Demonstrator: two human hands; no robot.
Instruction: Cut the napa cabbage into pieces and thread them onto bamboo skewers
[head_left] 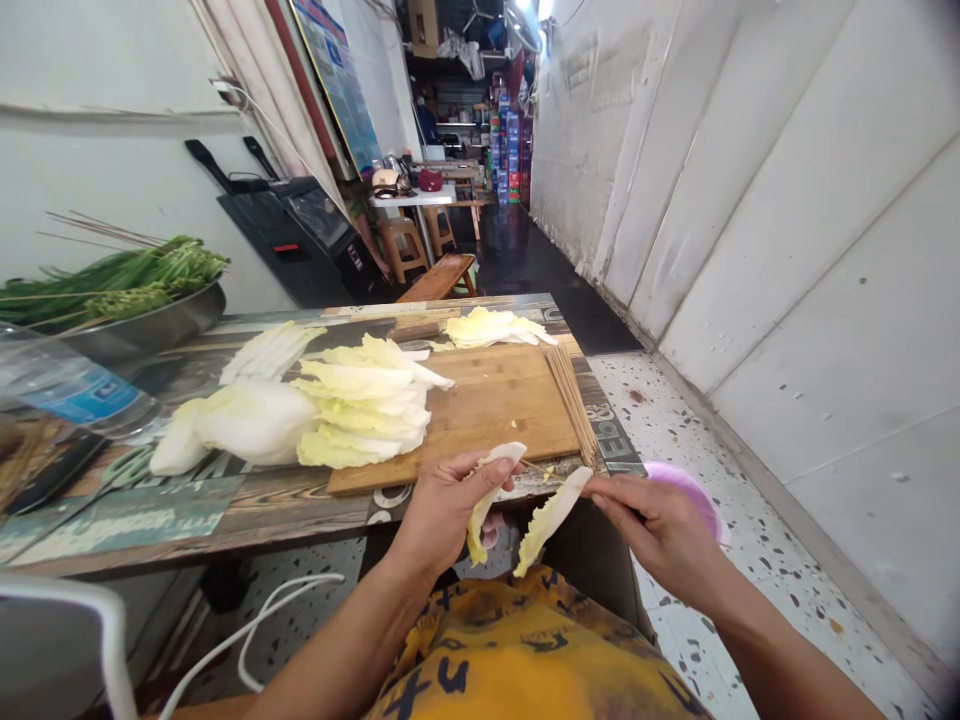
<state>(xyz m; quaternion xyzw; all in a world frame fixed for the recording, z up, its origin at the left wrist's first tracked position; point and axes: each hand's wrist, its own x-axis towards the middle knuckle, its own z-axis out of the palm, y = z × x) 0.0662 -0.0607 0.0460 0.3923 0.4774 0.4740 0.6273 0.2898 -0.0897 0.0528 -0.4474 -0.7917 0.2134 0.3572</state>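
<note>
My left hand (454, 505) is closed, pinching a strip of napa cabbage leaf (486, 495) between thumb and fingers in front of the table edge. Close by, my right hand (652, 520) is closed at the white end of a second cabbage strip (551, 525), which hangs down. A thin bamboo skewer (534, 467) shows between the two strips; its grip in my right fingers is mostly hidden. Beyond the hands lies a wooden cutting board (502, 400). Stacked cabbage leaves (367, 405) overlap its left side, and a bundle of skewers (574, 405) runs along its right edge.
Left of the board lie a partly stripped cabbage (247, 422), green scissors (126, 465), a black-handled knife (56, 475) and a plastic bottle (82, 390). A metal bowl (165, 315) holds greens. More leaves (495, 327) lie behind the board. A pink basin (686, 495) stands on the floor.
</note>
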